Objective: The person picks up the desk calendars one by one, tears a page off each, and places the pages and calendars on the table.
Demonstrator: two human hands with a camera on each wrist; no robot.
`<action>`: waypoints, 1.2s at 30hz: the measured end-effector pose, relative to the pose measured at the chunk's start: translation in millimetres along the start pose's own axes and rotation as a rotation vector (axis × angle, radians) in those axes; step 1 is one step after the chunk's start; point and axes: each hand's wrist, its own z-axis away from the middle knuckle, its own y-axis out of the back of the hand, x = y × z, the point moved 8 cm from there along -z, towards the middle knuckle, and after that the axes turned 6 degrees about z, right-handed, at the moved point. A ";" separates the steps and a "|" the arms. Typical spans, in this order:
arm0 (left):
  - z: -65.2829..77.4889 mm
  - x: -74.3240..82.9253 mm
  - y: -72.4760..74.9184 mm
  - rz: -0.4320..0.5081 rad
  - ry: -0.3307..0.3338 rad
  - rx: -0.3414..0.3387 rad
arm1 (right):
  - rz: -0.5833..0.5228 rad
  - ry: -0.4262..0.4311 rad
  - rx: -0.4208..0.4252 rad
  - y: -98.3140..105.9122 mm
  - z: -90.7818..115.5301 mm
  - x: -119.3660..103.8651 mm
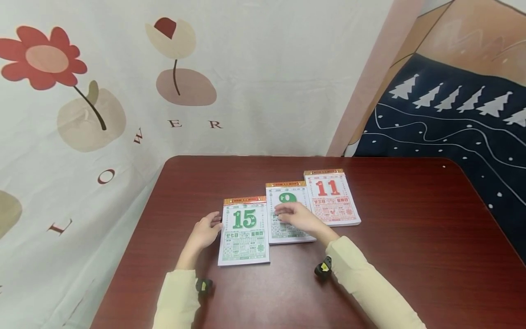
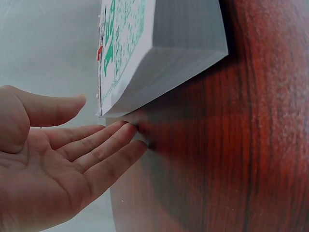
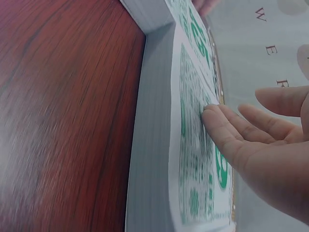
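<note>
Three thick tear-off calendars lie in a stepped row on the table. The left calendar (image 1: 244, 244) shows a green 15, the middle calendar (image 1: 289, 234) a green 9, partly covered, and the right calendar (image 1: 334, 203) a red 11. My left hand (image 1: 205, 232) is beside the left edge of the 15 calendar, its fingers extended and holding nothing. Over the middle calendar's page is my right hand (image 1: 300, 217), fingers nearly straight, thumb apart in the right wrist view. Whether its fingertips touch the paper I cannot tell.
The dark red wooden table (image 1: 411, 237) has rounded far corners. Behind it hangs a white cloth (image 1: 267, 82) with flowers and letters, and a dark blue cloth (image 1: 435, 123) with white trees covers the right side. A small black device (image 1: 323, 268) sits at the right wrist.
</note>
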 end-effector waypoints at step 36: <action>-23.0 4.1 0.2 0.123 0.039 -0.066 | -0.083 -0.093 0.045 -19.4 -18.8 1.1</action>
